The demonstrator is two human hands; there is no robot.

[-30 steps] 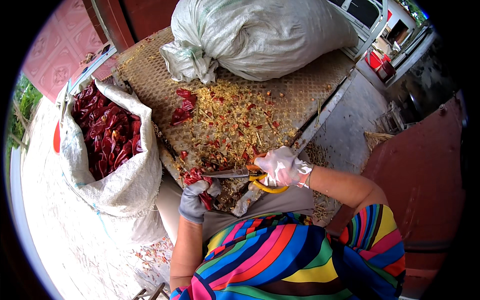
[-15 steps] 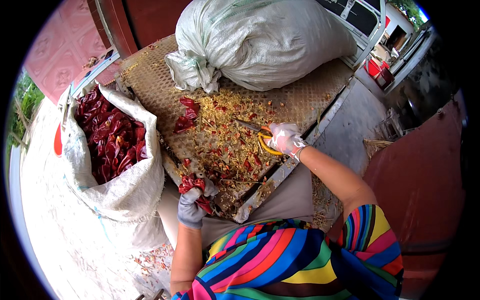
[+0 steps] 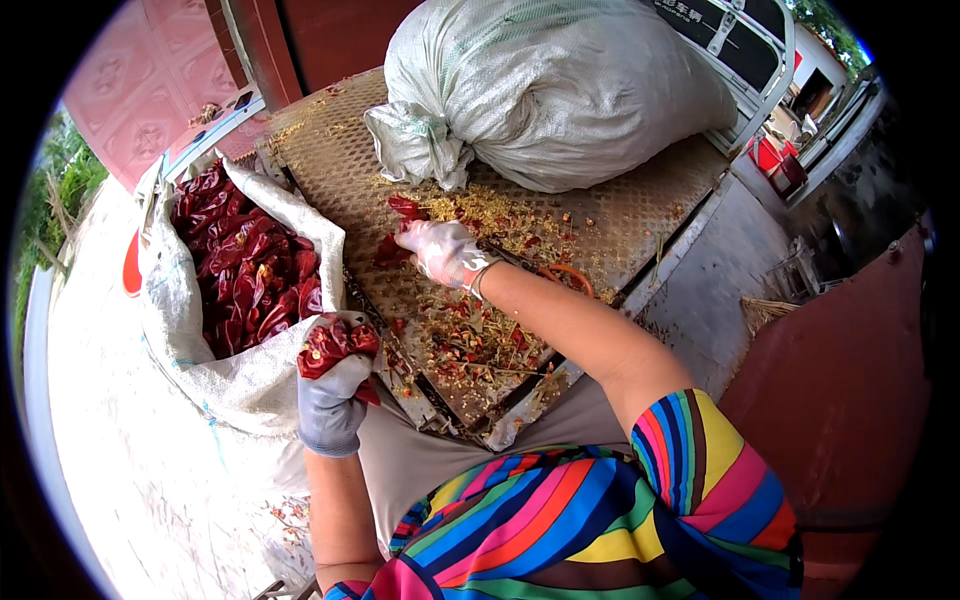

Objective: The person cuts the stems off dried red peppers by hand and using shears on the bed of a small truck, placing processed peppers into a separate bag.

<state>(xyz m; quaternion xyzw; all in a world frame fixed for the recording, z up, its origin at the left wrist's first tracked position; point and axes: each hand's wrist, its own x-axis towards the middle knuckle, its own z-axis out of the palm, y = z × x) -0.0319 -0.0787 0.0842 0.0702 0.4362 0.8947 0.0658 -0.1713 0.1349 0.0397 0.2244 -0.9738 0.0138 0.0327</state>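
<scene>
My left hand (image 3: pixel 333 410), in a grey-white glove, is closed round a bunch of dried red peppers (image 3: pixel 335 346) beside the open sack's rim. My right hand (image 3: pixel 445 250), in a pale patterned glove, reaches across the metal platform (image 3: pixel 325 135). Its fingers close on loose dried peppers (image 3: pixel 391 254) lying there; the fingertips are partly hidden. Scissors with orange handles (image 3: pixel 572 277) lie on the platform, partly covered by my right forearm. Yellow seeds and stem bits (image 3: pixel 480 345) are strewn around them.
A white woven sack (image 3: pixel 330 235), open at the top and full of dried red peppers (image 3: pixel 245 265), stands at the left. A big tied white sack (image 3: pixel 560 95) lies at the platform's far side. A red bucket (image 3: pixel 770 160) is at the far right.
My right hand has let go of the scissors and moved left to the loose peppers. My left hand has carried its bunch left and up toward the open sack.
</scene>
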